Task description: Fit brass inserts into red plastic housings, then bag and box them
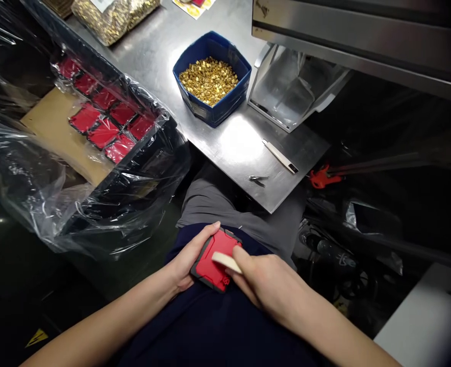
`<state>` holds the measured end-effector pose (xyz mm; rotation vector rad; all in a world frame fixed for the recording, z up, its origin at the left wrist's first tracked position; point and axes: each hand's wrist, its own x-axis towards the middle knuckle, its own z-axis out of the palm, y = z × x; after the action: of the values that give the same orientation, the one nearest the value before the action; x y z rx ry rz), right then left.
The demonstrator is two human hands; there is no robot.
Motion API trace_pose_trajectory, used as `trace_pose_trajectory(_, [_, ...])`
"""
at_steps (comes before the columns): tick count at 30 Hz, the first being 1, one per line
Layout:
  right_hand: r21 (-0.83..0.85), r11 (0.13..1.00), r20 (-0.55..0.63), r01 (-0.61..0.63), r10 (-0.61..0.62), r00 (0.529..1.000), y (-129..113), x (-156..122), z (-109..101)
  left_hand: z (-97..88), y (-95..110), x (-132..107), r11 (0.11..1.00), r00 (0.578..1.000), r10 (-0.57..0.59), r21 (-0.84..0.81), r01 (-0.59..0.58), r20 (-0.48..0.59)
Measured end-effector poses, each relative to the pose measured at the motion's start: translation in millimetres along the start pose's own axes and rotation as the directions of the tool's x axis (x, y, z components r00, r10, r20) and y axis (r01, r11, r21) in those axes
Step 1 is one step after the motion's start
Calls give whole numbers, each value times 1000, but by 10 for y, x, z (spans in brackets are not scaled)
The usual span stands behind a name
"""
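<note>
Close to my waist, my left hand (185, 261) is wrapped round the left edge of a red plastic case (209, 257) with black corners, its thumb along the upper side. My right hand (273, 280) pinches a flat, cream-coloured strip-like tool (225, 261) over the case's red face. The tool's far end is rounded; the rest disappears inside my fingers, and I cannot tell its exact kind. Whether its tip touches the case is unclear. Part of the case's right side is behind my right fingers.
On the metal table (152, 66) stands a blue bin (214, 109) of small brass pieces. Nearby lie a white-handled pen-like tool (281, 156) and a small dark metal tool (258, 179). A plastic-lined crate (133, 178) at left holds several red cases (102, 132). A clear-sided tray (294, 92) sits right.
</note>
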<state>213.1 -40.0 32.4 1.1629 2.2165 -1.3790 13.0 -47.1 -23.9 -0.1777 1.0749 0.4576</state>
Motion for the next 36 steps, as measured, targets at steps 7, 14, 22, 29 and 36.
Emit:
trace_pose_trajectory(7, [-86, 992, -11, 96, -97, 995, -129, 69, -77, 37, 24, -19, 1000, 1000, -17, 20, 17, 0])
trace_pose_trajectory(14, [229, 969, -434, -92, 187, 881, 376, 336, -638, 7, 170, -94, 984, 992, 121, -127, -125, -40])
trace_pose_trajectory(22, [206, 934, -729, -291, 345, 591, 874, 1332, -1266, -220, 207, -63, 955, 966, 218, -234, -182, 136])
trace_pose_trajectory(29, [304, 909, -652, -286, 418, 632, 1215, 577, -961, -439, 264, 31, 941, 959, 280, -207, -268, 32])
trace_pose_trajectory(36, [329, 938, -542, -112, 284, 791, 1122, 712, -322, -247, 362, 163, 962, 969, 231, -171, -215, 85])
